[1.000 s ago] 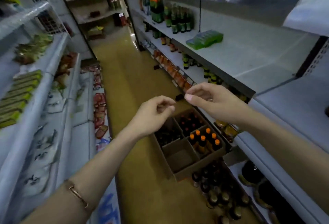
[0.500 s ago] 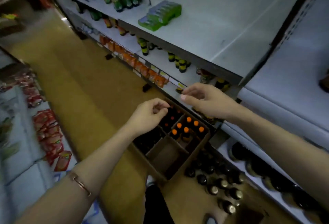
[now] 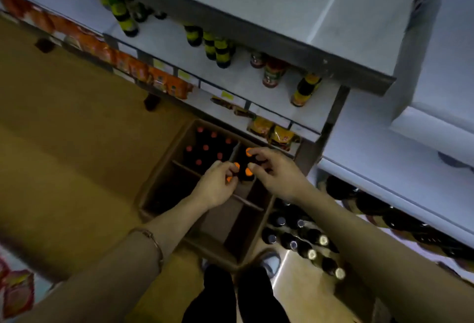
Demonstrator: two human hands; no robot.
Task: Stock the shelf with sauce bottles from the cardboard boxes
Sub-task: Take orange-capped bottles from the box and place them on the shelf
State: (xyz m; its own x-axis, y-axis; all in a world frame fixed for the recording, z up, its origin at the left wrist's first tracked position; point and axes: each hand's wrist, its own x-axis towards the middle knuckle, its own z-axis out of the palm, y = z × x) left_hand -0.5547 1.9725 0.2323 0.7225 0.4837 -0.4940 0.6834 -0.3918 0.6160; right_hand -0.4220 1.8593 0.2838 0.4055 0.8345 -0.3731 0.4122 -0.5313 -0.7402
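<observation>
The box (image 3: pixel 164 181) sits on the floor directly below the person, hard against the foot of the shelf (image 3: pixel 256 91), and cardboard dividers split it into 4 cells. Going left to right: the far-left cell holds red-capped bottles (image 3: pixel 205 147), 7 caps that I can count, all standing upright with their long axes pointing up at the camera. The near-left cell is too dark to read. The far-right cell holds the orange-capped bottles (image 3: pixel 248 172), and both hands are down in it; I can make out 4 orange caps, though fingers cover part of the cell and there may be more. The near-right cell looks bare.

The left hand (image 3: pixel 215 186) comes in from the left with its fingers curled around 2 of the orange caps, 1 at the fingertips and 1 under the knuckles; it seems to be gripping, but blur keeps me from swearing it has closed. The right hand (image 3: pixel 274 176) reaches in from the right, with 1 orange cap at its forefinger tip and 1 at its thumb tip, and it looks to be pinching the bottle necks between them. Both hands are equally near, each over its own side of the cell.

So the pull, I judge, is straight up along the necks, then up and away towards the shelf. Right of the box, at least 7 dark bottles with pale caps (image 3: pixel 311 254) stand on the floor.
</observation>
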